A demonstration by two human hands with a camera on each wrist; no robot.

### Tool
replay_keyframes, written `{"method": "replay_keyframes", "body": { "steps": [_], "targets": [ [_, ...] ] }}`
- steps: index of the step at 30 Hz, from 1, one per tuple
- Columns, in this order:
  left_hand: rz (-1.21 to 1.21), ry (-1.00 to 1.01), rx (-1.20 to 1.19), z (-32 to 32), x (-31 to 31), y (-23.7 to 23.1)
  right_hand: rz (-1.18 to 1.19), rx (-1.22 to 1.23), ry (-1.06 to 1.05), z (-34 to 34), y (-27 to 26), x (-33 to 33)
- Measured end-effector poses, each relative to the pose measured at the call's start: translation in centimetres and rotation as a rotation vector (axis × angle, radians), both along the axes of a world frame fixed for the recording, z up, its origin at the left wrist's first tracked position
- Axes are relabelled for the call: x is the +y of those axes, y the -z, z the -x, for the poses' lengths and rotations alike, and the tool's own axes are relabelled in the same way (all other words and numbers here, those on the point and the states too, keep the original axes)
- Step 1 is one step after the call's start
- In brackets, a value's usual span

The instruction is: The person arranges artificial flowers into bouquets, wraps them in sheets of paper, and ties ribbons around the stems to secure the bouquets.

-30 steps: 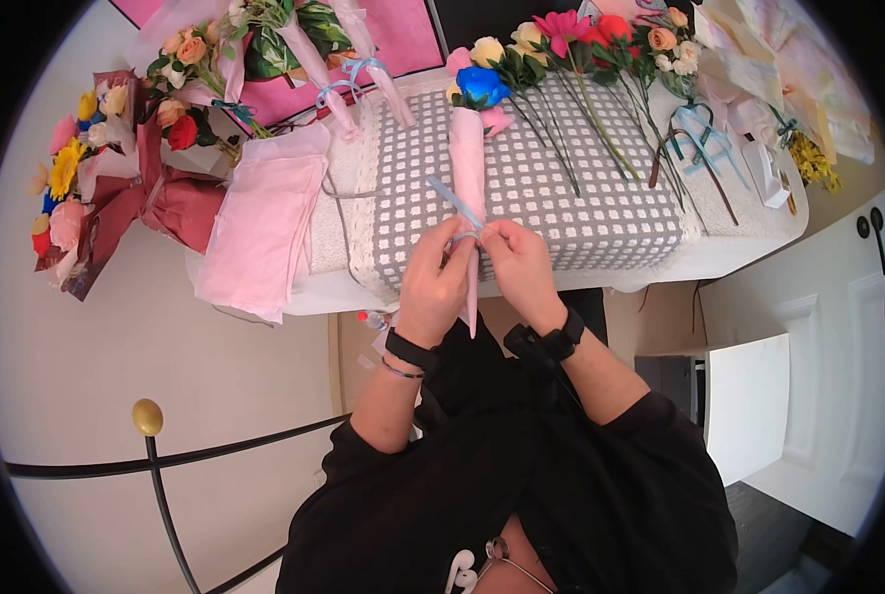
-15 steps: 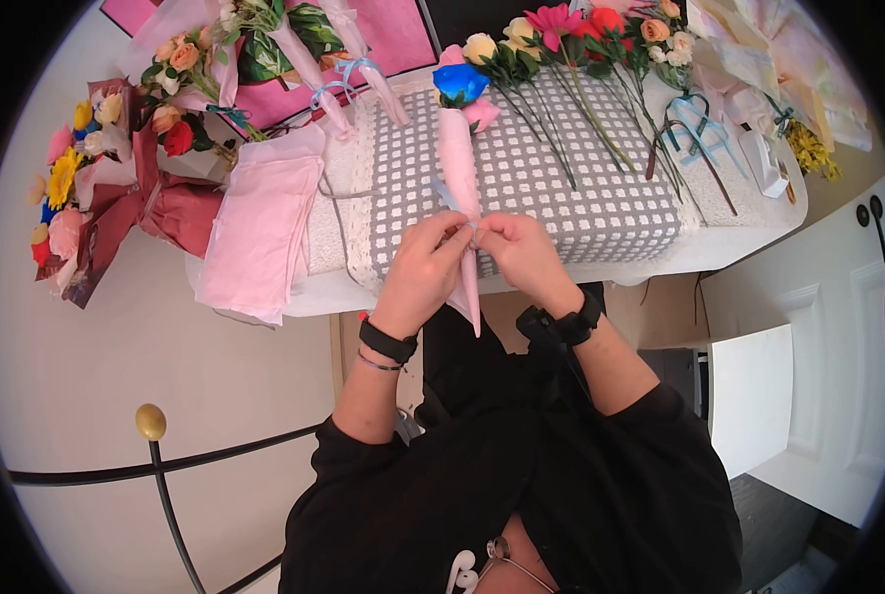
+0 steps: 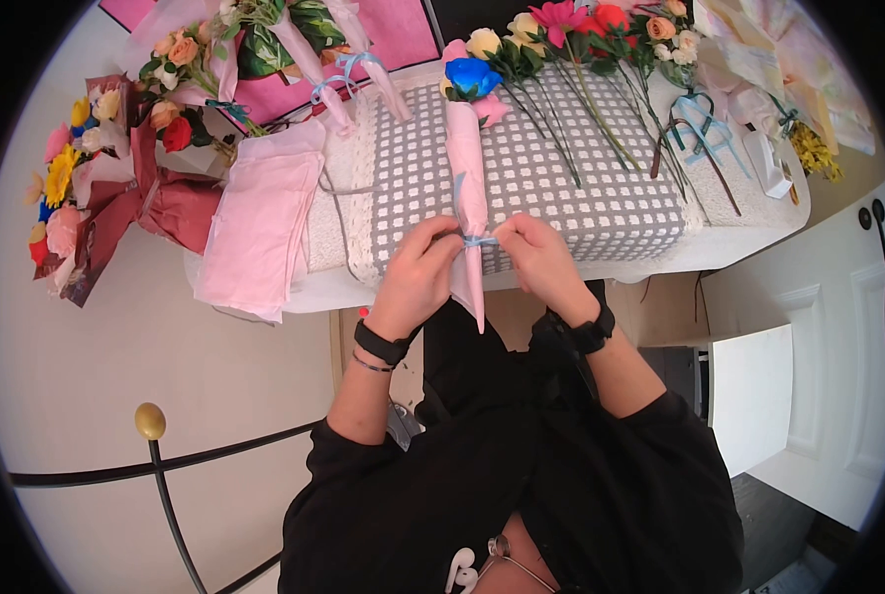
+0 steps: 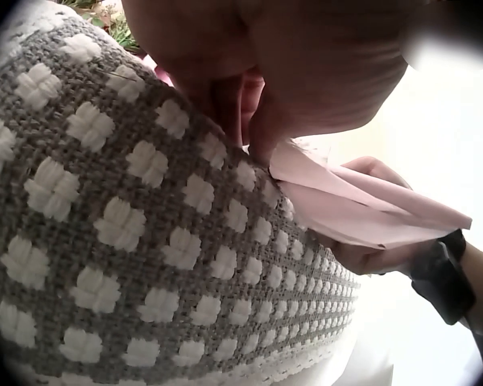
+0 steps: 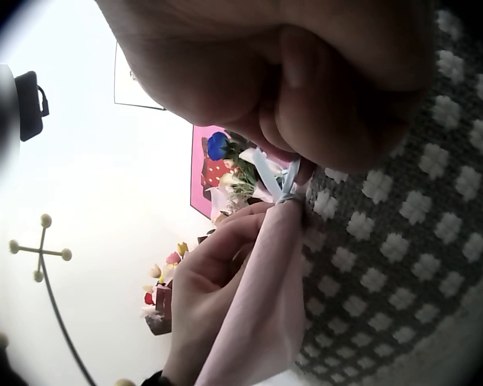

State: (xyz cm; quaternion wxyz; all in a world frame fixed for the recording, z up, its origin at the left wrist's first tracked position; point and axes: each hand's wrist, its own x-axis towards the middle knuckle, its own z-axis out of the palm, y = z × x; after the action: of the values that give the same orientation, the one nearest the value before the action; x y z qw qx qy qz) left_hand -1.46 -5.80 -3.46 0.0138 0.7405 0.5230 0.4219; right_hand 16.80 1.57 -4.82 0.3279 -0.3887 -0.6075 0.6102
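Observation:
A slim bouquet in pink wrapping paper (image 3: pixel 466 163) lies at the table's front edge, its narrow tail jutting over it. At its head are a blue rose (image 3: pixel 470 76) and a pink flower (image 3: pixel 494 109). A light blue ribbon (image 3: pixel 479 241) circles the narrow part of the wrap. My left hand (image 3: pixel 420 265) pinches the ribbon on the left side of the wrap, and my right hand (image 3: pixel 543 265) pinches it on the right, pulled out sideways. In the right wrist view, the ribbon (image 5: pixel 285 191) is gathered in a knot on the paper.
Pink paper sheets (image 3: pixel 262 213) lie stacked to the left, beside a bouquet in dark red wrap (image 3: pixel 150 193). Loose stemmed flowers (image 3: pixel 561 119) lie on the checked runner (image 3: pixel 413 188). Farther right are more blue ribbon (image 3: pixel 700 129) and a white box (image 3: pixel 765 166).
My hands have moved apart from close together at the wrap, drawing the ribbon out to both sides. The bouquet has shifted slightly to the right.

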Motion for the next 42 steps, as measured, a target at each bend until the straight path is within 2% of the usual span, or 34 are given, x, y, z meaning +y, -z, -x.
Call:
{"method": "replay_keyframes", "body": {
  "steps": [1, 2, 3, 4, 6, 23, 25, 26, 28, 31, 32, 34, 35, 37, 38, 40, 41, 42],
  "targets": [
    [0.000, -0.003, -0.002, 0.2, 0.1, -0.2, -0.006, -0.002, 0.029, -0.4, 0.4, -0.1],
    [-0.026, -0.002, 0.091, 0.4, 0.1, -0.4, -0.002, -0.007, 0.026, -0.8, 0.8, -0.3],
    [-0.050, 0.001, 0.186, 0.6, 0.0, -0.7, -0.047, 0.014, 0.092, -1.2, 1.1, -0.4],
    [-0.049, 0.001, 0.185, 0.8, 0.0, -0.6, -0.095, 0.038, 0.159, -1.5, 1.3, -0.5],
    [-0.071, -0.012, 0.271, 1.3, 0.2, -0.4, -0.099, 0.023, 0.170, -2.0, 1.1, -0.5],
    [-0.054, 0.019, 0.224, 2.6, 0.6, -0.3, 0.023, 0.092, 0.152, -3.8, 2.0, -0.9],
    [-0.073, 0.003, 0.236, 2.6, 0.6, -0.3, -0.253, -0.101, 0.070, -4.2, 1.6, 0.0],
    [-0.068, 0.003, 0.161, 2.6, 0.5, -0.4, -0.255, -0.101, 0.071, -4.4, 1.4, 0.2],
    [-0.065, 0.007, 0.086, 2.5, 0.0, -0.8, -0.488, -0.343, -0.115, -4.9, -1.4, 0.2],
    [0.203, -0.265, -0.432, 1.8, -3.1, -0.7, -0.620, -0.409, -0.039, -5.9, -4.2, 0.3],
    [0.200, -0.265, -0.432, 1.6, -4.0, 0.0, -0.623, -0.409, -0.039, -6.0, -5.5, 0.3],
    [0.526, -0.354, -0.701, 1.5, -5.1, 1.4, -0.642, -0.530, 0.071, -5.5, -7.9, 0.8],
    [0.521, -0.352, -0.698, 1.3, -5.2, 2.3, -0.638, -0.500, 0.084, -4.7, -8.3, 1.3],
    [0.772, -0.091, -1.127, 0.1, -4.9, 3.4, -0.656, -0.570, 0.039, -2.6, -8.8, 2.9],
    [0.765, -0.088, -1.126, -0.8, -4.8, 3.4, -0.669, -0.643, -0.010, -1.6, -8.9, 3.9],
    [0.895, 0.152, -1.505, -2.6, -4.3, 2.1, -0.758, -0.690, -0.046, 0.7, -6.2, 7.0],
    [0.884, 0.158, -1.501, -2.8, -4.1, 2.3, -0.839, -0.739, -0.083, 1.6, -5.7, 7.8],
    [0.859, 0.136, -1.395, -2.8, -4.0, 2.7, -0.847, -0.737, -0.081, 2.1, -6.6, 7.7]
  ]
}}
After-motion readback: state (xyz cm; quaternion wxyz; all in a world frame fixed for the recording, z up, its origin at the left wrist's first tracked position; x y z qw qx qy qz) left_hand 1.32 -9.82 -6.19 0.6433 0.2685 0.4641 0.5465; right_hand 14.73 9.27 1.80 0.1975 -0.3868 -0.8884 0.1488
